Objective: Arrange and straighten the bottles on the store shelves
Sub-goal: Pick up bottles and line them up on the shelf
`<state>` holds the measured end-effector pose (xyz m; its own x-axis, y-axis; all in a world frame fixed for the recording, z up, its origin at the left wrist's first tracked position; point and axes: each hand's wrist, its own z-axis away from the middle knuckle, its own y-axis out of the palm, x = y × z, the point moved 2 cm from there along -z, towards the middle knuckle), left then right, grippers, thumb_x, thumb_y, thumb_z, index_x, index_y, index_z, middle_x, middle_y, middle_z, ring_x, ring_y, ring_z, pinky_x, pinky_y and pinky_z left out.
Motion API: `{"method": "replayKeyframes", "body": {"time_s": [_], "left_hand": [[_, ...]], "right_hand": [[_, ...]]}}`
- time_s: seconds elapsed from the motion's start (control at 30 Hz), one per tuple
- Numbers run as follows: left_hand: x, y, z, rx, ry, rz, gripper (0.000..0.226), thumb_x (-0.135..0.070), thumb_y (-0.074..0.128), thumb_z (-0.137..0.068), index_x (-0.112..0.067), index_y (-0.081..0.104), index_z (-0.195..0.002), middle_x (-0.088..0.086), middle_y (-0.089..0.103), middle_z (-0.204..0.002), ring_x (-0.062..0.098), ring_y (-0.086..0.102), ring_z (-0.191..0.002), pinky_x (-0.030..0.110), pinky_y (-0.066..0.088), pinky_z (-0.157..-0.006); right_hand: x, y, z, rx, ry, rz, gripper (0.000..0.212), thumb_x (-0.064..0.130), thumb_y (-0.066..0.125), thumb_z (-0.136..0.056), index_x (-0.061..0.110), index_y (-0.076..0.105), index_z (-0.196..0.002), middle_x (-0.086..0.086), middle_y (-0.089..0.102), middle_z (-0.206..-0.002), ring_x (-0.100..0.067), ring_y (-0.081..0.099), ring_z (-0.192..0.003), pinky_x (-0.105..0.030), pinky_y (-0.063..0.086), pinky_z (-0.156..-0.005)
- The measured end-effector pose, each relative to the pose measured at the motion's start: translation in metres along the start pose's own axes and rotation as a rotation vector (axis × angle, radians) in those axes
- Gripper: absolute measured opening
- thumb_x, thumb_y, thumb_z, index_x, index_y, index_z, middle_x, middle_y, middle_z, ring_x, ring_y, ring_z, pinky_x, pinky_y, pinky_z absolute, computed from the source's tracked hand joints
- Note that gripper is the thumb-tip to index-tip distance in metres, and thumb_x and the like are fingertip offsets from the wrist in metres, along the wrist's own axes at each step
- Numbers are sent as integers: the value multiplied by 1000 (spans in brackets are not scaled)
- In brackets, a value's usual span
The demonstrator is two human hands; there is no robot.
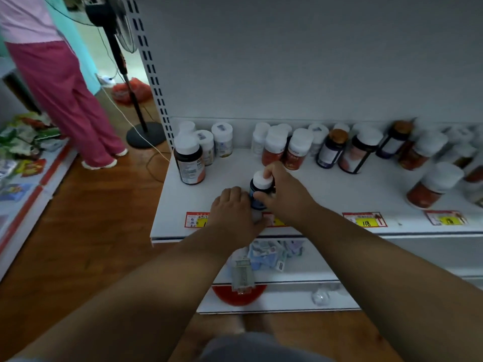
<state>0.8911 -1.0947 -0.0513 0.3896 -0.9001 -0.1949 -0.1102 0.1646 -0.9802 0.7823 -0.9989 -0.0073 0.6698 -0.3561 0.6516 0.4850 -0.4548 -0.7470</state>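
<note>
A dark blue bottle with a white cap (260, 188) stands upright near the front edge of the white shelf (339, 194). My right hand (283, 190) grips it from the right, fingers curled round its cap and body. My left hand (234, 210) sits against the bottle's lower left side with fingers curled; whether it grips the bottle is hidden. A brown bottle with a white cap (188, 162) stands at the shelf's left end. Several white-capped bottles (277, 147) crowd the back of the shelf, and more with red labels (431, 185) stand to the right.
Red and yellow price tags (366, 220) line the shelf's front edge. Lower shelves hold packets (271, 253) and a red bowl (239, 296). A standing fan (146, 134) and a person in pink trousers (65, 100) are on the left, beside a low display of snack packets (23, 142).
</note>
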Motion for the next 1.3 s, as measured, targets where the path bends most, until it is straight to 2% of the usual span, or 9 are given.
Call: {"method": "replayKeyframes", "body": {"time_s": [0.1,0.2,0.27,0.4,0.5,0.6,0.9,1.13,1.3], "left_hand": [[-3,-11,13,-49,-32,80,60,-59,49,-86,-13,49,-124,6,49,-122,25,45,-114,36,40,-96],[-16,-26,36,-284,5,225,41,-47,47,-87,-14,58,-108,4,56,-104,24,53,-96,38,46,-81],[-33,-33,44,-330,90,315,34,-43,45,-86,-16,58,-101,2,57,-100,23,53,-92,37,46,-79],[-94,-34,40,-270,278,376,22,-35,51,-86,-20,59,-100,-3,56,-98,20,53,-90,33,43,-76],[-163,-27,29,-281,352,384,26,-36,52,-83,-18,61,-99,0,58,-95,21,52,-87,32,42,-73],[-249,-15,22,-249,409,440,21,-29,60,-81,-18,61,-99,-1,60,-97,20,54,-91,32,43,-78],[-530,20,12,-177,640,564,24,-31,63,-84,-19,60,-105,-3,59,-102,16,53,-98,32,44,-84],[-657,46,-34,-137,722,579,24,-34,60,-86,-22,58,-107,-7,55,-102,14,51,-100,31,44,-84],[-754,70,-92,-72,825,604,23,-33,60,-84,-21,58,-103,-7,56,-98,16,53,-95,34,46,-81]], "right_hand": [[3,-6,7,-24,29,-20,40,25,72,-82,22,41,-107,-2,54,-111,-20,54,-101,-35,47,-81],[1,-25,30,-166,33,-58,41,29,70,-83,22,46,-116,4,51,-117,-13,52,-111,-36,47,-95],[-2,-43,50,-247,45,-52,42,28,68,-85,18,48,-120,2,51,-120,-11,52,-111,-34,47,-96],[-16,-92,101,-346,124,-20,40,26,68,-87,16,50,-121,1,53,-116,-7,53,-102,-26,48,-87],[-38,-138,153,-382,166,15,34,24,66,-87,17,54,-117,6,53,-112,-3,52,-97,-22,47,-79],[-75,-191,213,-463,214,65,30,24,67,-86,18,55,-114,6,55,-110,-4,54,-97,-27,48,-80],[-195,-373,381,-649,422,235,25,31,62,-90,21,55,-112,8,53,-106,-5,51,-97,-22,44,-81],[-287,-453,414,-718,458,225,13,27,63,-88,27,54,-98,9,54,-100,-6,53,-95,-24,45,-80],[-355,-510,428,-797,535,237,15,25,64,-87,32,53,-95,10,54,-100,-8,53,-95,-27,48,-79]]}}
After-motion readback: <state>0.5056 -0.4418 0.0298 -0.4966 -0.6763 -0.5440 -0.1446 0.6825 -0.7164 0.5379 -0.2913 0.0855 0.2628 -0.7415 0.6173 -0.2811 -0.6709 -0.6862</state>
